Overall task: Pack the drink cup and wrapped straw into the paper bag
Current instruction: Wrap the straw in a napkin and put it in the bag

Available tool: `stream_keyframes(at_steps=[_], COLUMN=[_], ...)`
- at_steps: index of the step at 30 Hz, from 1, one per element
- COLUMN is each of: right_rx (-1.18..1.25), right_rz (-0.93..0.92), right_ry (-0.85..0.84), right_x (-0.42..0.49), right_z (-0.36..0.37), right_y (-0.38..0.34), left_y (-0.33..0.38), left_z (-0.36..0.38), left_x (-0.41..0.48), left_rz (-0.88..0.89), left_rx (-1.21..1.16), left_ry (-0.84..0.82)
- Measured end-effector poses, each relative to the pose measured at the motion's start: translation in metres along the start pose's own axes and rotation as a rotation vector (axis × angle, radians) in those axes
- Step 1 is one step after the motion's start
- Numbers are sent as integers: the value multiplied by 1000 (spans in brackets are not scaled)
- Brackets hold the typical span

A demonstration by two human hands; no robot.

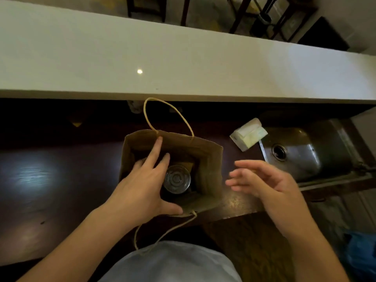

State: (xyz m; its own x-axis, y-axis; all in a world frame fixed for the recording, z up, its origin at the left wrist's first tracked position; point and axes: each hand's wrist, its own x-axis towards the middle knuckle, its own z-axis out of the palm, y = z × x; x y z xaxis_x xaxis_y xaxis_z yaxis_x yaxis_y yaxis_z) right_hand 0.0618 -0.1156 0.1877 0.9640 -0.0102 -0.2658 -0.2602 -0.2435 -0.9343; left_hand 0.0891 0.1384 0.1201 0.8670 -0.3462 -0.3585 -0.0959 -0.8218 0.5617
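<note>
A brown paper bag with twine handles stands open on the dark counter. Inside it, upright, is the drink cup, its clear lid seen from above. My left hand rests over the bag's left rim, fingers spread into the opening beside the cup and thumb on the near edge. My right hand hovers to the right of the bag, fingers apart and holding nothing. No wrapped straw shows in this view.
A white pack of napkins lies right of the bag. A steel sink is set in the counter further right. A raised white ledge runs across behind. A blue bag sits low at the right.
</note>
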Motion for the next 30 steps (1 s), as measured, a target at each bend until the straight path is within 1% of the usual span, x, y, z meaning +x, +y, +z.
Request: stream_keyframes(at_steps=[2, 3, 5, 8, 10, 12, 14, 17, 20, 22, 23, 25, 27, 28, 30], right_rx=[5, -10, -92, -310, -467, -567, -579, -567, -505, -497, -494, -488, -488, -501, -546], right_rz=[49, 68, 77, 56, 52, 15, -23, -48, -25, -4, 31, 32, 8, 1, -18], right_ry=[184, 233, 258, 185, 129, 97, 64, 0, -66, -110, -161, -202, -222, -257, -326], right_x=[-10, -12, -10, 7, 26, 46, 66, 97, 120, 141, 154, 164, 175, 185, 205], right_z=[-11, -15, -23, -30, -31, -31, -31, -35, -44, -58, -66, -66, -67, -69, -72], right_y=[16, 24, 36, 51, 60, 67, 72, 82, 100, 119, 132, 138, 143, 151, 168], left_y=[5, 8, 12, 18, 22, 31, 49, 88, 140, 174, 191, 206, 202, 197, 175], left_z=[-8, -12, -19, -26, -30, -38, -48, -62, -46, -11, 16, 54, 96, 120, 161], left_x=[0, 0, -1, -5, -6, -6, -2, 13, 27, 49, 63, 69, 83, 97, 129], left_rz=[2, 21, 72, 77, 44, 38, 76, 146, 183, 199, 174, 130, 33, -68, -350], left_rx=[-11, -2, 33, 10, -86, -224, -319, -324, -282, -272, -298, -340, -421, -498, -667], left_ry=[28, 71, 166, 282, 311, 338, 369, 412, 359, 276, 201, 70, 20, 24, 102])
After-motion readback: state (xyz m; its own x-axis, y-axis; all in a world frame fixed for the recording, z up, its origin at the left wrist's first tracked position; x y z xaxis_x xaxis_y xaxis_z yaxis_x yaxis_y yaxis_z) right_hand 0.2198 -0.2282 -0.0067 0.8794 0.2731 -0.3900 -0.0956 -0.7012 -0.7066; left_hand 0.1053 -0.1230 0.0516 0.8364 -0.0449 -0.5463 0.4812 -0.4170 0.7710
